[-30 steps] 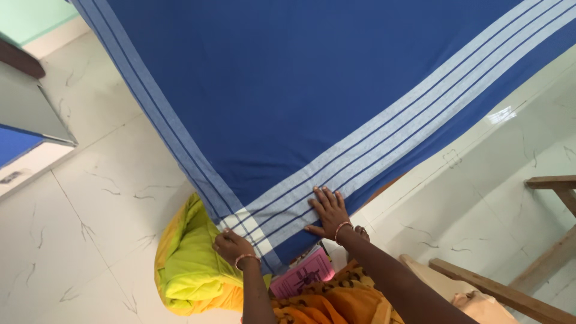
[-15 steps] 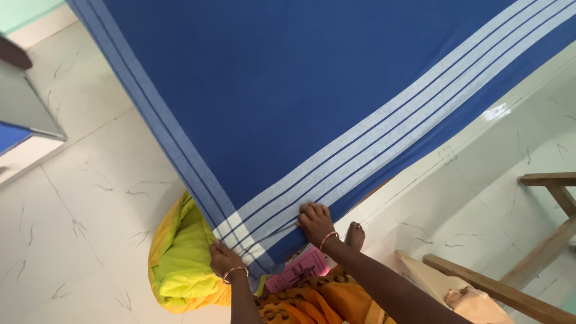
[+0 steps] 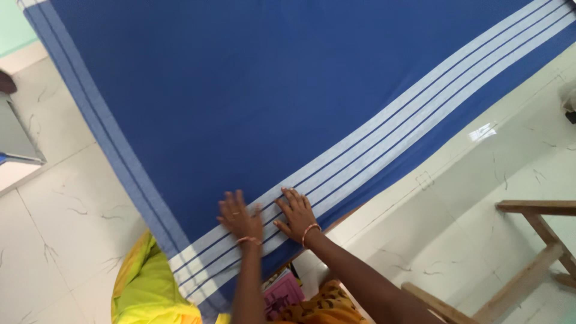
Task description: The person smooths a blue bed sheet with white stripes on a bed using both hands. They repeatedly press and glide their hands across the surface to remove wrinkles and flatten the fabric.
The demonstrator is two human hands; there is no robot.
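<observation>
Your two hands lie flat, fingers spread and holding nothing: left hand (image 3: 240,217) and right hand (image 3: 296,213) side by side on the white striped border of one blue cloth (image 3: 252,102) spread before you. One yellow-green bundle (image 3: 147,288) lies below it.

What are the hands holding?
Nothing is gripped. The left hand and right hand lie flat, fingers spread, pressing on the white striped band of the blue cloth.
</observation>
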